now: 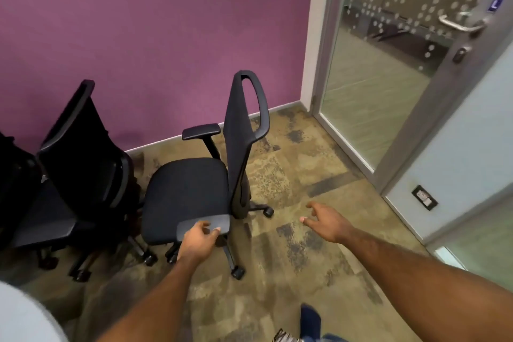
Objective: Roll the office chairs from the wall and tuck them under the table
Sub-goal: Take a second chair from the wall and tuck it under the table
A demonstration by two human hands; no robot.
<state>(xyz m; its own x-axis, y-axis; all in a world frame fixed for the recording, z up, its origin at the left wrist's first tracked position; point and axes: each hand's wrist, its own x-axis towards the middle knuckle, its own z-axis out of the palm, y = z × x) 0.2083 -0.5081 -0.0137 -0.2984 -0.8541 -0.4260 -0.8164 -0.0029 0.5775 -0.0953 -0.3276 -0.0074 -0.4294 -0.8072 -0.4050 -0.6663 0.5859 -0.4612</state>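
A black office chair (188, 191) stands on the carpet near the purple wall, its tall backrest on the right side and its seat facing left. My left hand (198, 241) is at its near armrest pad (213, 223), fingers curled over the pad's edge. My right hand (324, 219) hovers over the carpet to the right of the chair, fingers spread, holding nothing. A second black chair (83, 147) stands to the left against the wall, and part of a third shows at the left edge. A pale table corner (25, 314) shows at the bottom left.
A glass door (388, 78) with a metal lever handle stands at the right. A pale wall with a socket (424, 197) lies right of it. Patterned carpet (291, 272) stretches between me and the chairs. My foot shows at the bottom.
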